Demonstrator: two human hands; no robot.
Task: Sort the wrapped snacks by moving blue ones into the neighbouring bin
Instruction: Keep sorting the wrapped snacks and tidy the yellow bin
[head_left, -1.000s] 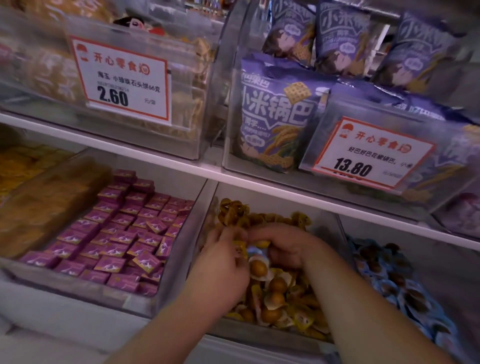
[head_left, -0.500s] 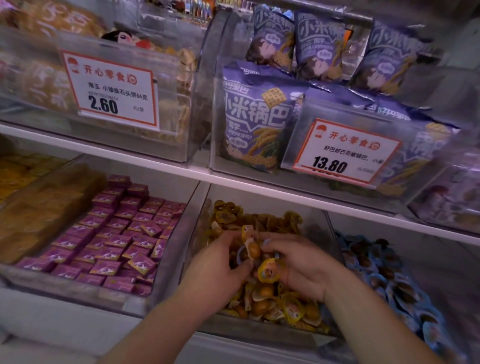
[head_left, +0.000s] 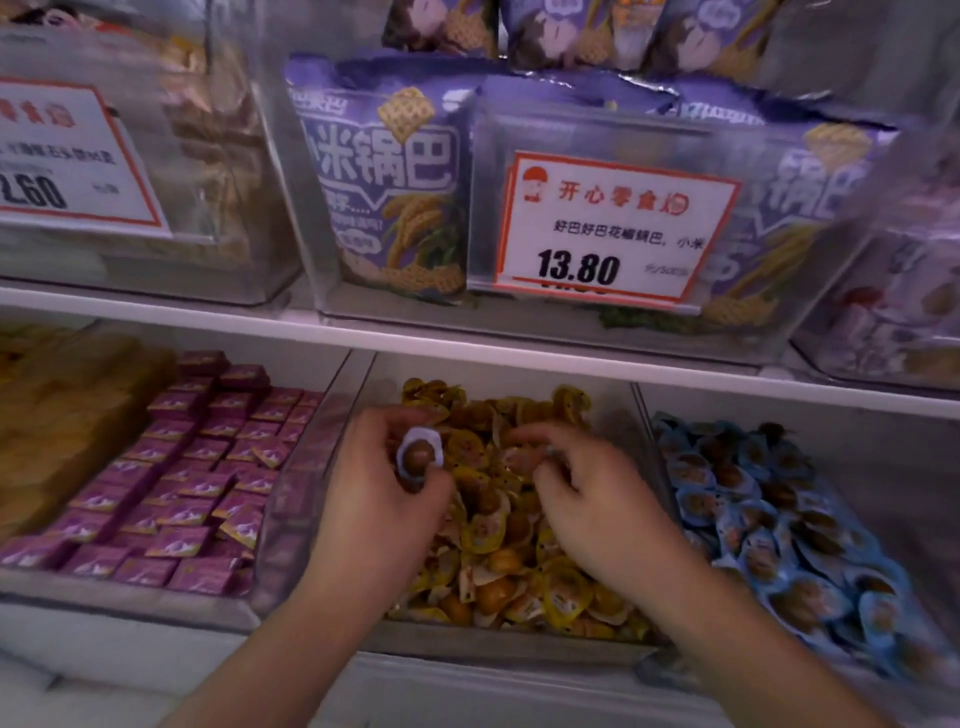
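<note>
Two shelves hold clear plastic bins full of snacks. On the top shelf, big purple bags (head_left: 387, 176) stand behind a white price card (head_left: 615, 226) that reads 13.80, and another price card (head_left: 62, 156) sits at the far left. On the lower shelf, a bin of small pink packets (head_left: 202, 467) is on the left. The middle bin (head_left: 498, 642) is heaped with yellow snacks (head_left: 498, 519). Just beside it on the right is a bin (head_left: 652, 415) of blue snacks (head_left: 769, 519). A clear wall stands between these two bins. Both hands are over the yellow pile. The left hand (head_left: 379, 499) pinches one blue snack (head_left: 418, 457) between thumb and fingertips, just above the left back part of the yellow heap. This snack is nearly round, with a brown ball showing in the middle of a pale blue rim. Its flat face is turned up toward the camera. It is a bit longer from top to bottom than from side to side. The right hand (head_left: 592, 488) reaches into the pile with its fingers curled down among the yellow snacks. A bit of pale blue shows at its fingertips, but it is too blurry to tell if the fingers pinch anything. The right arm crosses over the front right corner of the middle bin.
</note>
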